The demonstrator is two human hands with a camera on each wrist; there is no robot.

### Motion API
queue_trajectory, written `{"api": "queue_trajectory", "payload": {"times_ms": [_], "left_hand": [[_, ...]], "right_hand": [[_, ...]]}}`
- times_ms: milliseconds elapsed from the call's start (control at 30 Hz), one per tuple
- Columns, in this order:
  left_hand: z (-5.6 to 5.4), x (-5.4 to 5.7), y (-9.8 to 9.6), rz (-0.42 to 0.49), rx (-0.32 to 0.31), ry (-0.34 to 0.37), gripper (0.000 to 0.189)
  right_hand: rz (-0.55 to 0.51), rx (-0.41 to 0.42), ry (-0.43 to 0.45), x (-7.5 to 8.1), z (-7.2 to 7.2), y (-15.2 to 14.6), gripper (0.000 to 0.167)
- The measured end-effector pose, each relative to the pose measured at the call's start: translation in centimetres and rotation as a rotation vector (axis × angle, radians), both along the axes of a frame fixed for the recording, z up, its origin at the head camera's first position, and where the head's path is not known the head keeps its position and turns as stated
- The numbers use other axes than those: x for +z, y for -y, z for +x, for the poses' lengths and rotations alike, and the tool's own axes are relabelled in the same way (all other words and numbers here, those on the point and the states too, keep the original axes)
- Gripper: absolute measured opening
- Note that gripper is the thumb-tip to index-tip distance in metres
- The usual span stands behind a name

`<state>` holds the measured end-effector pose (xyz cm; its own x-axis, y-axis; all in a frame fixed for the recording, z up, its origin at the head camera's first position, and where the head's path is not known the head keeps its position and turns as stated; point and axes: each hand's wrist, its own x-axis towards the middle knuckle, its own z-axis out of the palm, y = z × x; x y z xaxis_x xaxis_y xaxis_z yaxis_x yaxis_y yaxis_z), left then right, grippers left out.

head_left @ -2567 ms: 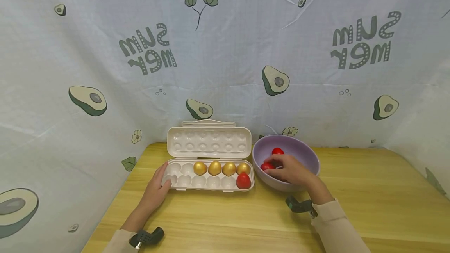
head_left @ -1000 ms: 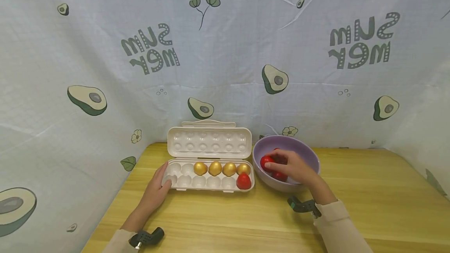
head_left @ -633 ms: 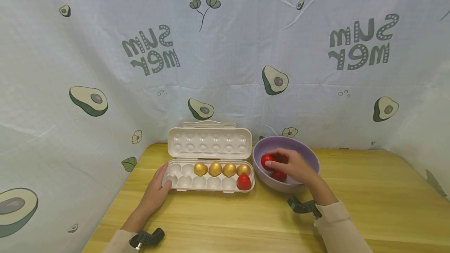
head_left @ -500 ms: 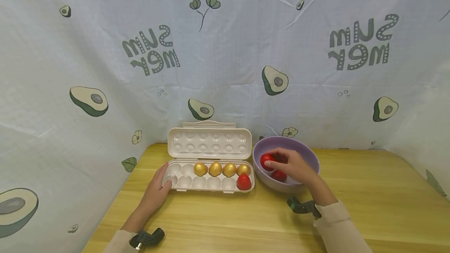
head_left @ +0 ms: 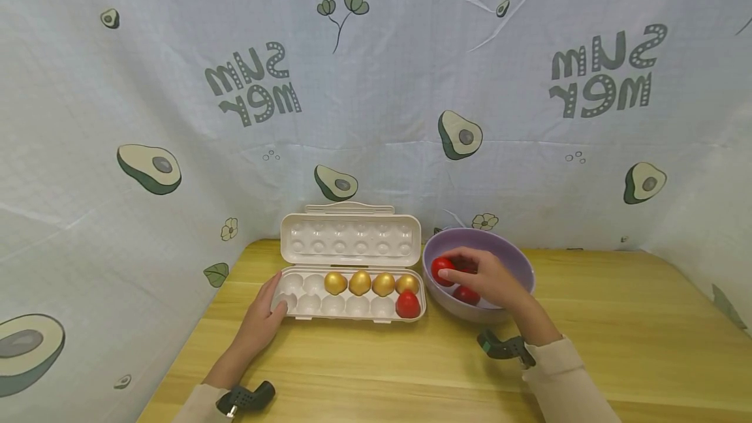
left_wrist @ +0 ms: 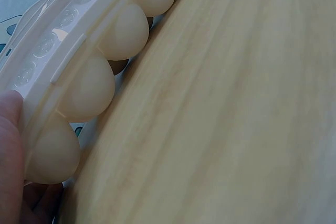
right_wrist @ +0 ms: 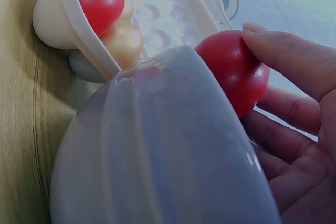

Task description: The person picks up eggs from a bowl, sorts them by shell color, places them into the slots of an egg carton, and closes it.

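My left hand (head_left: pixel 262 317) grips the left end of an open white egg carton (head_left: pixel 351 243), its thumb over the rim in the left wrist view. Several gold eggs (head_left: pixel 360 282) sit in the back row toward the right, and one red egg (head_left: pixel 408 304) fills the front right corner cup. Inside the purple bowl (head_left: pixel 517 253), my right hand (head_left: pixel 490 277) pinches another red egg (right_wrist: pixel 233 69) between thumb and fingers, near the bowl's left rim. Below that hand lies a further red egg (head_left: pixel 467 295), and a bit of red shows behind the fingers.
Carton and bowl stand side by side on a wooden table (head_left: pixel 364 371), the bowl to the right. A pale curtain (head_left: pixel 376 83) printed with avocados hangs behind and at the sides. Each wrist wears a dark camera mount (head_left: pixel 245 398).
My right hand has taken hold of a red egg in the bowl, raised it a little and shifted slightly left toward the carton. My left hand has stayed on the carton.
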<state>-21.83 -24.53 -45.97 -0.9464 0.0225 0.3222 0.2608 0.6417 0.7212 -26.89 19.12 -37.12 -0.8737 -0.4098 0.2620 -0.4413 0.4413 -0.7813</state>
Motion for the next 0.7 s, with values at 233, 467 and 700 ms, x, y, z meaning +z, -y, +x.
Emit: {"api": "queue_trajectory", "payload": {"times_ms": [233,467,700], "left_hand": [[0.01,0.0,-0.02,-0.002,0.001,-0.004,0.062],[0.0,0.06,-0.05,-0.001,0.005,0.001,0.063],[-0.03,0.0,-0.03,0.002,0.005,0.015,0.063]], "right_hand": [[-0.003,0.015,0.009,0.07,0.03,0.16,0.033],[-0.003,0.006,0.0,0.09,0.11,0.23,0.033],[0.015,-0.005,-0.03,0.13,0.2,0.31,0.032]]}}
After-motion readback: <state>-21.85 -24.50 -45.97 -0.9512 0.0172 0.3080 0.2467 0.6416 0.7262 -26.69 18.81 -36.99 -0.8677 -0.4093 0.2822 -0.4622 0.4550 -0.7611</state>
